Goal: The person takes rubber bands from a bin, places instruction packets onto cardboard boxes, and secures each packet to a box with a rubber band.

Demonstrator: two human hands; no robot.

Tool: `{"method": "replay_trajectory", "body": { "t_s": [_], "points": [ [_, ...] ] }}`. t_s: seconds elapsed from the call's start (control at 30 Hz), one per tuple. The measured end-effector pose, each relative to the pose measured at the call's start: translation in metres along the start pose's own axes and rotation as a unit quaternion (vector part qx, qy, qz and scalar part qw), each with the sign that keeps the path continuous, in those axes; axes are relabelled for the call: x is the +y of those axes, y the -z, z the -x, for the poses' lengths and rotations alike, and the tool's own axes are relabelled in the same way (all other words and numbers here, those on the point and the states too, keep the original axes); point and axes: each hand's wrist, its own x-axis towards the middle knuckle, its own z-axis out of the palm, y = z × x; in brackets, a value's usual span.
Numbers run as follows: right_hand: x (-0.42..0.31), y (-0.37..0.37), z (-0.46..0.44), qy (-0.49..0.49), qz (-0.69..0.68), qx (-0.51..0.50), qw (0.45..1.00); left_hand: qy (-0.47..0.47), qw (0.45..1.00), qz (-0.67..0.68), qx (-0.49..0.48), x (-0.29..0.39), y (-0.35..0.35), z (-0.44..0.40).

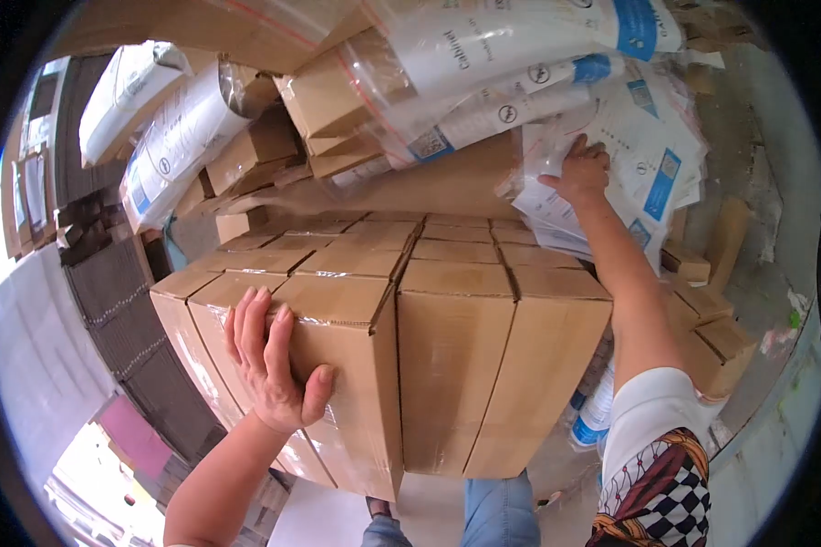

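Several tall brown cardboard boxes (456,365) stand packed side by side in front of me. My left hand (274,365) presses against the front of one box near its top edge, fingers stretched upward and thumb apart. Beyond the boxes, my right hand (581,173) rests on a pile of clear plastic bags holding printed white sheets (643,137) with blue labels. Its thumb and forefinger are apart, the other fingers partly bent; I see nothing lifted in it. The lower part of the pile is hidden.
Behind the boxes lie bagged paper rolls (483,55) and small cartons (328,100). Flattened grey-brown cardboard (109,292) is stacked at left. More small boxes (716,328) sit at right beside a pale wall (784,410). Below are my legs in jeans (499,510).
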Motion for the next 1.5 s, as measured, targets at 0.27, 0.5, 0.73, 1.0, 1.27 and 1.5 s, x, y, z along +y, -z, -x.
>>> {"method": "replay_trajectory", "body": {
  "t_s": [0.27,0.5,0.73,1.0,1.27,1.5],
  "points": [
    [0.029,-0.059,-0.005,0.146,0.0,0.08,0.986,0.004,1.0,0.014,-0.003,0.0,0.003,0.0],
    [0.071,0.071,0.064,0.027,-0.261,0.226,0.938,0.004,1.0,0.005,0.01,0.007,0.009,-0.001],
    [0.109,0.139,0.167,0.072,-0.389,0.178,0.901,0.023,0.998,-0.008,0.052,0.018,0.016,0.004],
    [0.108,0.09,0.137,0.088,-0.325,0.076,0.939,0.025,0.999,-0.019,0.041,0.019,0.015,0.007],
    [0.039,0.019,0.036,0.137,-0.101,-0.022,0.985,0.021,1.0,-0.01,0.01,0.008,0.007,-0.001],
    [0.016,-0.062,0.011,0.159,-0.131,-0.041,0.978,0.009,1.0,-0.01,-0.006,0.001,0.002,0.001]
  ]
}}
